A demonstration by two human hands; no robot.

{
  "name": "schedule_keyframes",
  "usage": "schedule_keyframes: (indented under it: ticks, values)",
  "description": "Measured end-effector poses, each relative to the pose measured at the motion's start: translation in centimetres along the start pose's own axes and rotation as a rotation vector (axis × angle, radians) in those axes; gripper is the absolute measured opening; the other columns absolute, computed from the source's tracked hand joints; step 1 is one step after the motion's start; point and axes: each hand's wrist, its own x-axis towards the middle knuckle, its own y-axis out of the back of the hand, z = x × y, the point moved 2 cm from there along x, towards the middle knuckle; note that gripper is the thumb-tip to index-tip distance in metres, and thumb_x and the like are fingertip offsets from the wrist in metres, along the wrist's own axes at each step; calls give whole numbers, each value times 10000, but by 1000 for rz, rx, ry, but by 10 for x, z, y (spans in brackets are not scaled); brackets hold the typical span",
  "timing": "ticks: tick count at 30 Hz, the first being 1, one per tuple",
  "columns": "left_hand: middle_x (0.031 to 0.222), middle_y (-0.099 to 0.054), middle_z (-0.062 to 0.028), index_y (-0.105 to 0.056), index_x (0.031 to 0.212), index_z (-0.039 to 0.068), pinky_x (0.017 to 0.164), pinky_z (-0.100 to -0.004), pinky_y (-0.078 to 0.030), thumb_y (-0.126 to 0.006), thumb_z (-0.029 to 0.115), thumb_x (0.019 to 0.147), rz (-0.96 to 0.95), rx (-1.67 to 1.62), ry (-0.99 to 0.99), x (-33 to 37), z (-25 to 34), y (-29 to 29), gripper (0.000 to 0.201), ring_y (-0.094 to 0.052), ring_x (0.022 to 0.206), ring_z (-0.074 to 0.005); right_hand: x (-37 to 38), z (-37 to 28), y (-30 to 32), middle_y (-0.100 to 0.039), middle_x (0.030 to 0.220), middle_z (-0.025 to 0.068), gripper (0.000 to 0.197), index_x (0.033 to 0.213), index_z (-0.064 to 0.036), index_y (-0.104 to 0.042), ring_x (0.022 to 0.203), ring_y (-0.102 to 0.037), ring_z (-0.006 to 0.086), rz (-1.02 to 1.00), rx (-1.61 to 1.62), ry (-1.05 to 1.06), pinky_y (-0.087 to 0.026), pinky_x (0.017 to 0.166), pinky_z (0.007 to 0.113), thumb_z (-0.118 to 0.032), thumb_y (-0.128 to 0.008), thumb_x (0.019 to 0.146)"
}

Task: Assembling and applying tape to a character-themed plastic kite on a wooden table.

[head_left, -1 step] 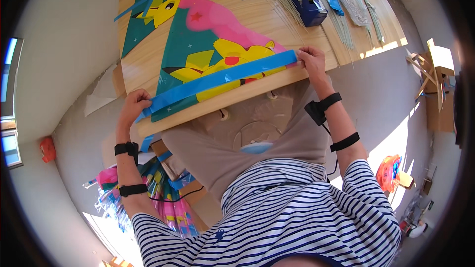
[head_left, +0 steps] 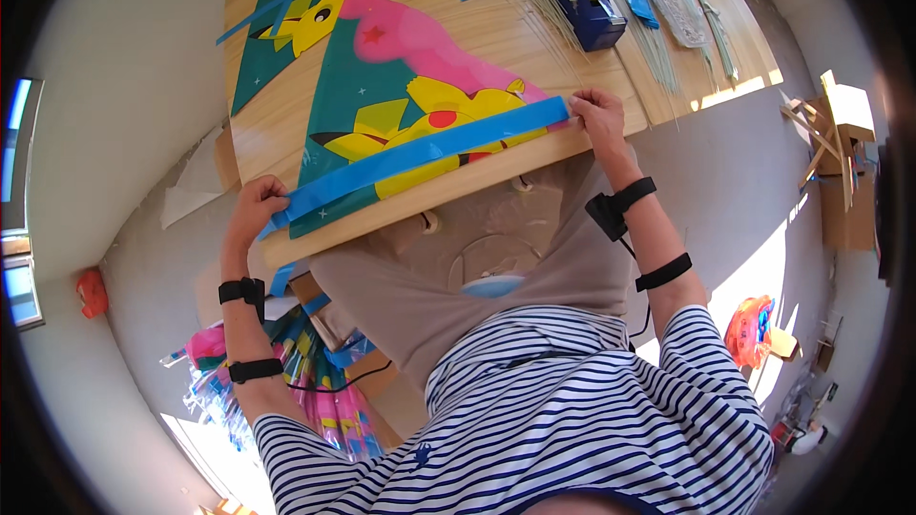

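Note:
A long blue strip (head_left: 429,149), like ribbon or tape, stretches taut between my hands along the near edge of the table. Its left end is pinched between the thumb and fingers of my left hand (head_left: 256,209), beside the table's left front corner. At the other end my right hand (head_left: 599,118) pinches the strip near its tip. Under the strip lies a triangular printed sheet (head_left: 386,76) in green, pink and yellow, with a cartoon figure on it. The strip crosses the sheet's wide near side and covers part of the figure.
Another printed sheet (head_left: 272,52) lies at the far left, with blue strips over it. A dark blue tape dispenser (head_left: 584,10) stands far right among thin sticks (head_left: 656,62) and a clear plastic box (head_left: 679,19). Colourful printed pieces (head_left: 324,391) hang in a heap at lower left.

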Motion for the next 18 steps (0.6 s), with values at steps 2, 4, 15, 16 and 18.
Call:
schedule_keyframes:
  ticks: [2, 4, 15, 16, 18]
  values:
    - [798, -639, 8, -639, 871, 27, 688, -250, -458, -670, 10, 829, 5, -24, 1, 0, 5, -1, 55, -580, 745, -80, 5, 3, 5, -670, 757, 24, 120, 923, 31, -725, 595, -586, 90, 28, -73, 40, -470, 518, 252, -80, -726, 877]
    - [797, -640, 7, -637, 866, 27, 678, -248, -456, -669, 10, 831, 11, -11, 3, -4, 4, 4, 51, -581, 735, -80, 7, 0, 0, -665, 741, 30, 112, 917, 24, -726, 600, -589, 98, 17, -136, 87, -479, 534, 269, -71, -730, 856]
    - [773, -618, 15, -632, 861, 13, 653, -248, -451, -670, -25, 840, 11, -31, 14, -3, 5, -1, 58, -564, 716, -72, 6, -31, -24, -610, 964, 119, 208, 998, -164, -786, 1009, -633, 331, -213, -744, 338, -522, 865, 414, -157, -774, 790]
    - [773, -616, 16, -631, 860, 14, 654, -247, -450, -670, -24, 840, 13, -26, 10, -3, 7, -2, 58, -562, 717, -72, 8, -30, -22, -606, 980, 121, 209, 999, -169, -787, 1022, -627, 325, -229, -759, 355, -520, 871, 409, -162, -774, 790]
    - [772, -610, 19, -627, 857, 16, 657, -245, -447, -669, -27, 839, 5, -20, 16, -2, 10, -4, 62, -559, 720, -70, 17, -28, -21, -598, 1011, 126, 211, 1001, -181, -790, 1048, -615, 312, -260, -787, 390, -516, 883, 400, -172, -773, 790]
